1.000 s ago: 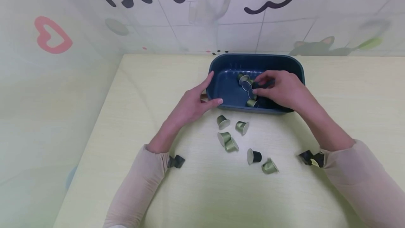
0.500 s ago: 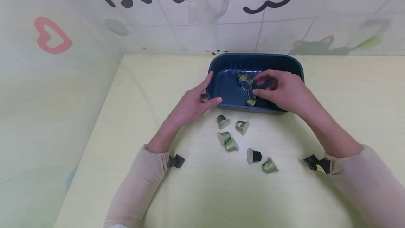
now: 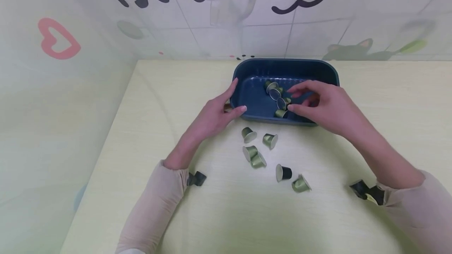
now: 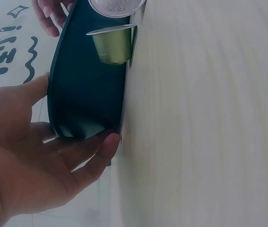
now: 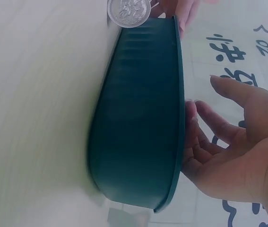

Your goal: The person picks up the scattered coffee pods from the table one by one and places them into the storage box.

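Note:
In the head view, my left hand (image 3: 215, 115) grips the left end of a dark blue tub (image 3: 252, 107), thumb at the front wall and index finger at the back. The left wrist view shows its fingers wrapped about the tub's end. Over the right half of the tub hovers my right hand (image 3: 323, 103), thumb and fingers apart with nothing between them. Its thumb tip is right beside a green coffee capsule (image 3: 281, 104) in a small cluster inside. One capsule (image 3: 281, 114) lies against the front wall. Part of the tub's right side is hidden under this hand.
Several coffee capsules lie on the pale wooden table before the tub: green ones such as this capsule (image 3: 270, 141), a darker capsule (image 3: 248, 135), and a black capsule (image 3: 284, 173). A printed wall covering (image 3: 208, 42) stands right behind the tub.
My right hand has drawn back to the right and towards me, its thumb coming off a capsule that now shows more fully. The left hand has stayed at the tub's end.

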`<action>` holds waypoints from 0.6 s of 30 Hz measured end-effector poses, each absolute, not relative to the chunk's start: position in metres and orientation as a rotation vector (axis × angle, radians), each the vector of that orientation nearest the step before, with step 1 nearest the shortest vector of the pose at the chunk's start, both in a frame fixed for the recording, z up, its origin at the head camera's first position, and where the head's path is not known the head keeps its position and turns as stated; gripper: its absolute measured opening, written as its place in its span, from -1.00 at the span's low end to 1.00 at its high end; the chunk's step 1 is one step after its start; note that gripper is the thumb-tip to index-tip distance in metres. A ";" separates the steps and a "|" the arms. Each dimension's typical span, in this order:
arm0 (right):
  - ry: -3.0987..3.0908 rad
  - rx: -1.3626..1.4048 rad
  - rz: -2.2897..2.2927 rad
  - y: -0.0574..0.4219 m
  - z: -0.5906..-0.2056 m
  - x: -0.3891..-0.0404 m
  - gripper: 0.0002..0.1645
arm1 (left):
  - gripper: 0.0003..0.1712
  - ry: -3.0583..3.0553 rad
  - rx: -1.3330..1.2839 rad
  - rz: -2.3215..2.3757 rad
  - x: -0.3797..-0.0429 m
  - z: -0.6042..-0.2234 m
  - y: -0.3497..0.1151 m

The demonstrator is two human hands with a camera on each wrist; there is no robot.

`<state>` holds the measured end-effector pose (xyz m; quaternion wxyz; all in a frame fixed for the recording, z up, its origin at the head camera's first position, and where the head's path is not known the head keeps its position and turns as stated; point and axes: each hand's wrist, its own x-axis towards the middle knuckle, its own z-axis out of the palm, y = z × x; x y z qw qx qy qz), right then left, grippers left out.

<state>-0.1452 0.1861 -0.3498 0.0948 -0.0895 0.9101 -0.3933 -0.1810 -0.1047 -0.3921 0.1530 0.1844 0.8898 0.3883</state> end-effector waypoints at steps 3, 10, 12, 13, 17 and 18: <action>2.695 -0.272 -1.163 0.188 -0.349 -0.142 -0.52 | -0.07 2.543 0.522 1.121 -0.181 -0.391 -0.104; 2.693 -0.328 -1.165 0.192 -0.350 -0.132 -0.48 | -0.05 2.542 0.519 1.121 -0.180 -0.390 -0.104; 2.697 -0.361 -1.166 0.194 -0.351 -0.129 -0.47 | -0.04 2.546 0.518 1.117 -0.180 -0.390 -0.104; 2.702 -0.381 -1.167 0.194 -0.351 -0.128 -0.46 | -0.04 2.548 0.517 1.115 -0.180 -0.390 -0.104; 2.726 -0.437 -1.184 0.197 -0.353 -0.122 -0.49 | -0.01 2.552 0.514 1.114 -0.180 -0.390 -0.103; 2.730 -0.447 -1.189 0.197 -0.353 -0.121 -0.50 | 0.01 2.557 0.511 1.107 -0.180 -0.390 -0.103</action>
